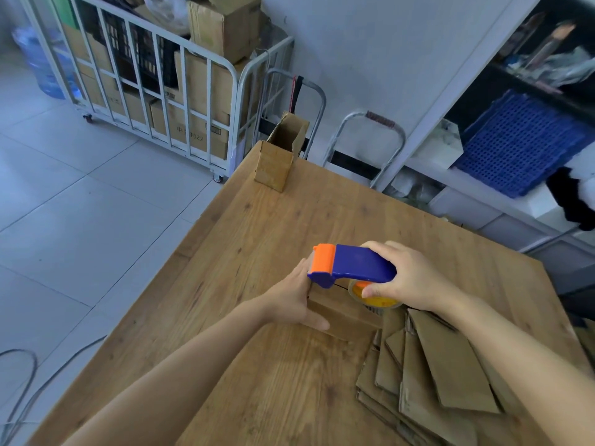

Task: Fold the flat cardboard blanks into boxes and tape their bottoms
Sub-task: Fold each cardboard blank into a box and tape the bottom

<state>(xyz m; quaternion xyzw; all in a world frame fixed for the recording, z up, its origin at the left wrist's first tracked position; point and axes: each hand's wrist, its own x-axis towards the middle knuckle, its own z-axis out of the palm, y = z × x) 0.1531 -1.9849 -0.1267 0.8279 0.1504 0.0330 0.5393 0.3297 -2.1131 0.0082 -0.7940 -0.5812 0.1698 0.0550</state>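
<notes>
Cardboard box (344, 320) on its side or upside down, I cannot tell which, sits on the wooden table (289, 220) a little right of the frame's centre, with a dark seam line running across its upper face. My left hand (294, 297) lies flat against the box's left end, fingers straight and together, the thumb stretched along the near face, bracing it and not curling round it. My right hand (405, 275) grips the tape dispenser (357, 263), a blue body with an orange front end, fingers wrapped over the top of the handle and the thumb on the side of the tape roll (373, 299), which is yellow at its core. The dispenser's orange front is over the box's left edge, just beside my left fingertips; whether its blade touches the cardboard I cannot tell. Touching the box on its lower right lies a loose stack of flat blanks (444, 375), fanned at different angles toward the lower right corner of the frame. At the table's far corner, upper centre, a folded box (273, 165) stands upright with its top flaps open. Beyond it in the upper left, a white wire cart (161, 91) on wheels is packed with brown cartons, and a blue water bottle (42, 66) stands behind it. A blue plastic crate (521, 143) leans on shelving in the upper right. Grey cables (22, 381) curl on the pale tiled floor at lower left.
</notes>
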